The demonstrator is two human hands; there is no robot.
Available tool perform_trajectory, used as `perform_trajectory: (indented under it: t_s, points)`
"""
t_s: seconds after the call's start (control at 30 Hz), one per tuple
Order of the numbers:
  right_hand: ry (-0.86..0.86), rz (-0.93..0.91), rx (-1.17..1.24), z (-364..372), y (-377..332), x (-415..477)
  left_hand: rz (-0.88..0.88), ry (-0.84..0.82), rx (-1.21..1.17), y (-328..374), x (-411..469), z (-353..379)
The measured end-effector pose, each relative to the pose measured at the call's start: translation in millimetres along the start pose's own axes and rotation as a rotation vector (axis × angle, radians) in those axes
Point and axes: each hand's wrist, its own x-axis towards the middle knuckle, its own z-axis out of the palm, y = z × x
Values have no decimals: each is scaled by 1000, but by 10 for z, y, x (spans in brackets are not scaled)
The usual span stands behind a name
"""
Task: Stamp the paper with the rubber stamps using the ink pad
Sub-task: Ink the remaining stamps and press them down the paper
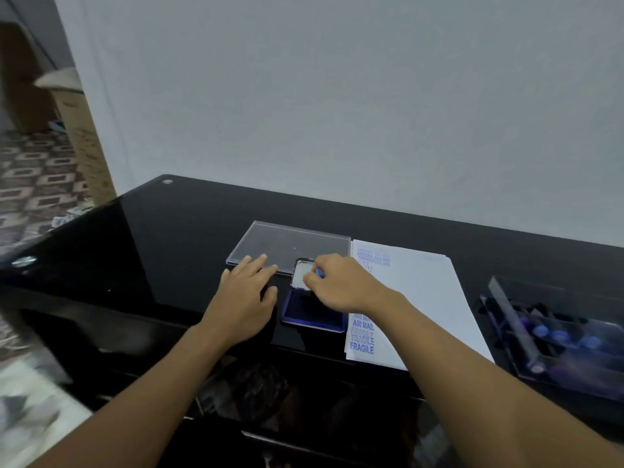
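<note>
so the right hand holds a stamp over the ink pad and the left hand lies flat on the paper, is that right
Not quite: the left hand lies flat on the table by the lid, left of the ink pad; the paper is to the pad's right. The right hand does hold a stamp over the pad. The head view shows this.

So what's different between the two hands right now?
The left hand lies flat with straight fingers and holds nothing; the right hand has curled fingers pinching a blue-topped stamp. The left hand rests on the black table beside the ink pad, while the right hand is over the ink pad. Both are bare and reach forward close to the ink pad.
</note>
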Motion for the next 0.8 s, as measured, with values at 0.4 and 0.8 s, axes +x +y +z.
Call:
perform_trajectory:
  t_s: [0.4,0.8]
  points:
    - [-14,-69,-84,132,-77,168,-21,-24,72,-82,-18,117]
    - [53,-96,-158,291,-78,122,-17,-24,127,-54,-63,111]
